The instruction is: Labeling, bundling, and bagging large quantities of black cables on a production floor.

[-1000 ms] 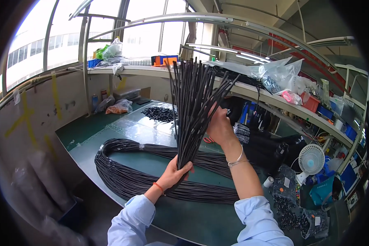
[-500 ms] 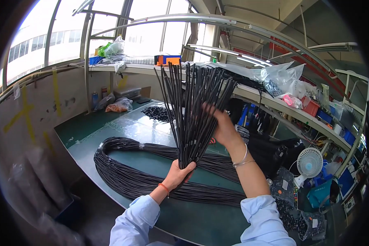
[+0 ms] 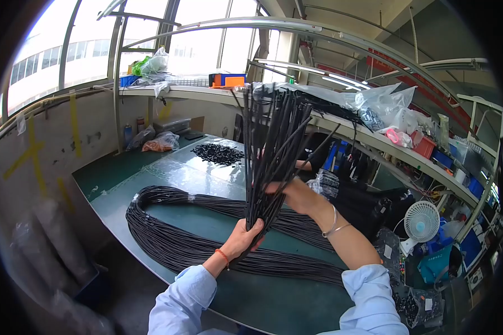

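The left hand (image 3: 245,237) is clamped round the bottom of the bundle of black tubes (image 3: 274,151), whose long axis rises nearly upright, fanning out above. The right hand (image 3: 290,192), fingers closed into the tubes at mid-height, is the nearer one to the loose upper ends.

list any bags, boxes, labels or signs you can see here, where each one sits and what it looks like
Clear plastic bags: on the right shelf, crumpled, see-through.
Orange and blue box: on the window ledge, flat, rectangular.
Green and white bags: left end of that ledge, bunched.
Orange-filled bag: far table corner by the wall, clear.
Red bin: right shelf, boxy.
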`<state>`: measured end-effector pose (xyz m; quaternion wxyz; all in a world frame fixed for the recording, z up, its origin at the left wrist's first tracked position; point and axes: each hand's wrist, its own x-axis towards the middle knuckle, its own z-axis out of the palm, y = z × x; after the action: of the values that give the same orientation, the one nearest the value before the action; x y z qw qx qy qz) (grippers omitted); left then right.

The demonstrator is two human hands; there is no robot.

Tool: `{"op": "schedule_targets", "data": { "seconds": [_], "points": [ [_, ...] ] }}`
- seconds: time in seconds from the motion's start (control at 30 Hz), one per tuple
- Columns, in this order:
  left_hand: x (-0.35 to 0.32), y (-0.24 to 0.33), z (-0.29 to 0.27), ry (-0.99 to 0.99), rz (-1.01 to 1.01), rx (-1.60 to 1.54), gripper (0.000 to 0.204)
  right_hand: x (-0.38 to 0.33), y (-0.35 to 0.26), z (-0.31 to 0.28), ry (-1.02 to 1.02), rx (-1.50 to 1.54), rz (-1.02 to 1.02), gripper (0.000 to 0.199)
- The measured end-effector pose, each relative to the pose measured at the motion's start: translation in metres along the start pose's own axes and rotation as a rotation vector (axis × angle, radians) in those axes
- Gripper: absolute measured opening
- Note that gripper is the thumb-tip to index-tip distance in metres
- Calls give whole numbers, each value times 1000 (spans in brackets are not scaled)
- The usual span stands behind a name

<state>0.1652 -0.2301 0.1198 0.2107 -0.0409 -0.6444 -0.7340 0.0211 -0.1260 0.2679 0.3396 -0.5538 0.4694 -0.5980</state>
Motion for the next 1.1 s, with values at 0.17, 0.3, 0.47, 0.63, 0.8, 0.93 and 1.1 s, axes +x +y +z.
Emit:
{"op": "schedule_targets", "data": {
  "seconds": [0.17,0.3,0.47,0.63,0.8,0.93,1.1],
  "points": [
    [4,7,-7,14,10,-76,46,-19,1,2,88,96,-122,43],
    [9,-1,-10,10,12,-10,44,-32,8,-4,183,361,-98,68],
    [10,1,-5,42,-10,-20,42,-42,3,-39,-45,256,-146,94],
    [16,-2,10,-188,-114,177,43,-30,-16,-45,-89,-48,-60,69],
    [18,-8,19,-346,-236,287,43,-25,-33,17,-100,-460,23,85],
    [23,3,14,-274,-218,207,43,-33,-40,-27,401,3,-20,36],
    [33,3,1,-207,-255,188,38,-68,-77,-20,436,167,-8,19]
  ]
}}
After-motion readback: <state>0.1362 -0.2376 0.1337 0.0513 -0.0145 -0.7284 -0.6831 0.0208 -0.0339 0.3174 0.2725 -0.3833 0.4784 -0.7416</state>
